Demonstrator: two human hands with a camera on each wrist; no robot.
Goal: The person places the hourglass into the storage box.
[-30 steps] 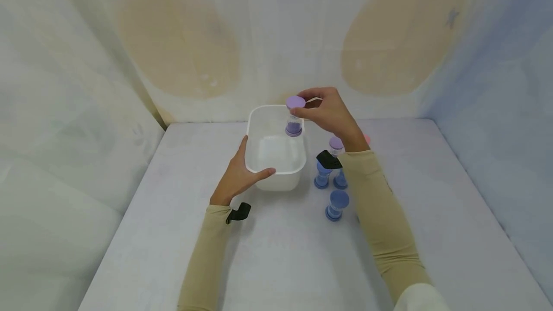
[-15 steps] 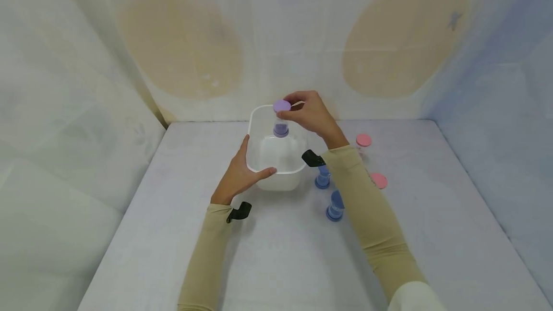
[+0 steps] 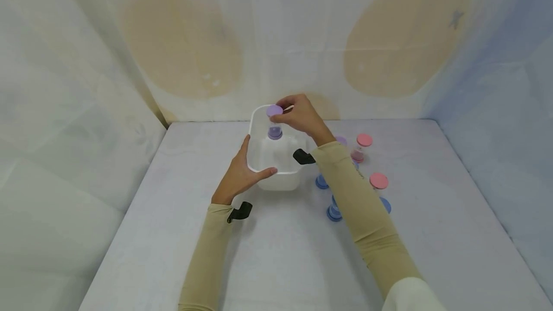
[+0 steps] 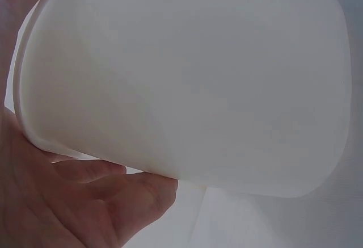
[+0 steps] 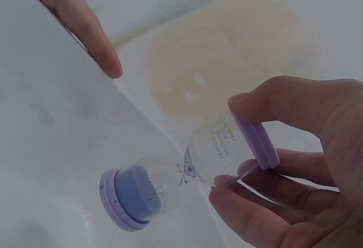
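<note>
My right hand [image 3: 298, 114] pinches the top cap of a purple sand timer [image 3: 274, 122] and holds it upright over the far part of a white plastic tub [image 3: 259, 169]. In the right wrist view the timer [image 5: 187, 174] hangs above the tub's inside [image 5: 51, 146], with fingertips [image 5: 249, 103] round its upper cap. My left hand [image 3: 242, 172] grips the tub's near left rim, thumb along the side and a finger across the front edge. The left wrist view shows the tub wall [image 4: 187, 83] close up, with my fingers [image 4: 113, 185] under it.
To the right of the tub stand several sand timers: two pink ones [image 3: 362, 145] [image 3: 378, 181], blue ones [image 3: 332, 210] [image 3: 321, 181] partly hidden by my right forearm, and another purple cap [image 3: 341, 140]. White walls close in the table on three sides.
My right hand has carried the purple timer leftward and lower, from the tub's right rim to over its far inside. The left hand has kept its hold on the tub.
</note>
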